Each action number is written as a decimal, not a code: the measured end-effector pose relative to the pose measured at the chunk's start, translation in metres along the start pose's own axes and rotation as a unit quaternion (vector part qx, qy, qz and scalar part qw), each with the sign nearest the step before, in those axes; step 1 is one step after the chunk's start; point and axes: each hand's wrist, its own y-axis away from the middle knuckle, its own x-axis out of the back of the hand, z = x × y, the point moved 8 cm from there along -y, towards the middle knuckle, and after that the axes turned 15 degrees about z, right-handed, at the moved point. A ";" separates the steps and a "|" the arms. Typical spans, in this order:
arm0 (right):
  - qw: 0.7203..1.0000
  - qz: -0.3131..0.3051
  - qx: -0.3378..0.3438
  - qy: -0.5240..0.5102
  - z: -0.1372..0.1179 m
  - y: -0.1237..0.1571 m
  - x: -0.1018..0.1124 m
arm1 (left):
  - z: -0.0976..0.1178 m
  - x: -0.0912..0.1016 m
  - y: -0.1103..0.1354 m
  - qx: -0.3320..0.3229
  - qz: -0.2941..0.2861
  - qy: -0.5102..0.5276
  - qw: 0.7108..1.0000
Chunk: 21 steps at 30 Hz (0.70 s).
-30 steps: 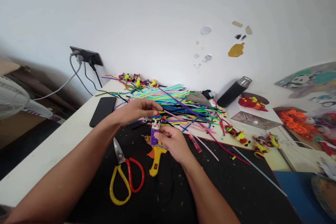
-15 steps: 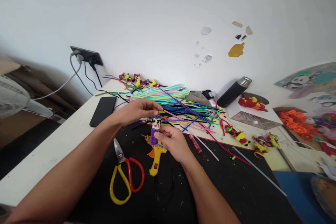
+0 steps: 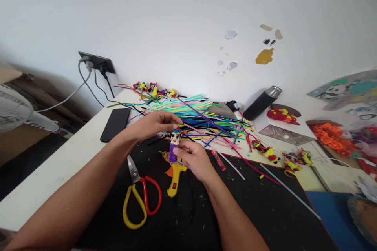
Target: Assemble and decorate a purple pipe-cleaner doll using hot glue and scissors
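Observation:
A small pipe-cleaner doll (image 3: 173,152) with a white painted face, a purple body and a blue-and-red headpiece stands upright between my hands. Its purple body is gripped by my right hand (image 3: 193,160), thumb across the front. From the upper left, my left hand (image 3: 157,125) reaches over with closed fingertips at the top of the headpiece; exactly what they pinch there is too small to tell. Just below the doll lies a yellow glue gun (image 3: 176,178), partly covered by the doll and my right hand. Scissors (image 3: 134,178) with one yellow and one red handle lie to its left.
Behind my hands spreads a pile of coloured pipe cleaners (image 3: 203,115). A phone (image 3: 115,124) lies at the left on the white table, a black thermos (image 3: 261,104) leans at the right. Finished dolls (image 3: 291,162), a red tube (image 3: 218,160) and a glue stick (image 3: 290,191) lie around the black mat (image 3: 244,211).
Both hands keep the same hold, and the doll has hardly moved. The whole view has shifted very slightly.

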 end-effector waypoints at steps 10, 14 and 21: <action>1.000 -0.005 -0.002 -0.011 -0.001 0.000 -0.001 | 0.002 -0.001 0.001 -0.001 0.007 0.000 1.000; 1.000 -0.003 -0.008 -0.025 -0.001 0.000 0.000 | 0.002 0.000 0.001 0.000 0.013 0.004 1.000; 0.999 -0.002 -0.010 -0.053 0.001 -0.002 0.003 | 0.003 0.002 0.000 0.003 0.028 0.030 0.999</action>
